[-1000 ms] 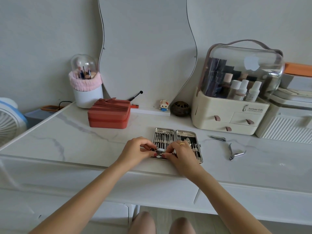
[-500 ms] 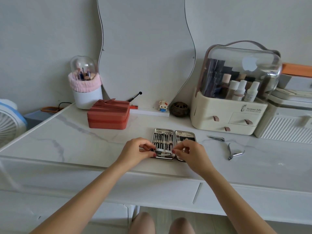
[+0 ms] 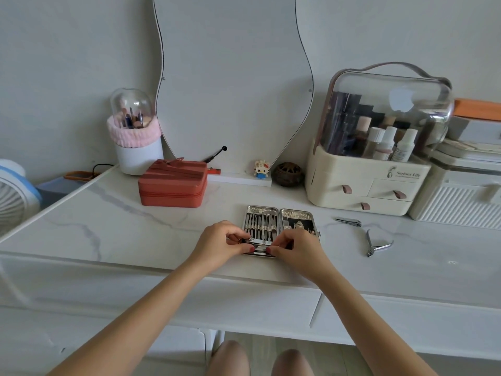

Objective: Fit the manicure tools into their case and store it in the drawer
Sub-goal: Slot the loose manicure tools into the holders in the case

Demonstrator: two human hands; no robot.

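Observation:
An open metal manicure case (image 3: pixel 280 213) lies flat on the marble vanity top, both halves holding several steel tools. My left hand (image 3: pixel 221 245) and my right hand (image 3: pixel 299 249) meet at the near edge of the left half, fingertips pinched on a small steel tool (image 3: pixel 257 243) lying crosswise there. My right hand hides the lower part of the right half. To the right, loose on the top, lie a nail clipper (image 3: pixel 348 221) and a cuticle nipper (image 3: pixel 375 244). A closed drawer front (image 3: pixel 406 318) sits under the top.
A red zip box (image 3: pixel 173 185) stands left of the case. A cream cosmetics organiser (image 3: pixel 374 161) with a clear dome and a white ribbed box (image 3: pixel 461 196) stand at the right. Behind are a wavy mirror (image 3: pixel 233 77), a brush holder (image 3: pixel 135 137), a small figure (image 3: pixel 261 169).
My right hand has shifted left from the right half of the case to its near middle edge, so both hands now pinch the crosswise tool together. My left hand has stayed in place.

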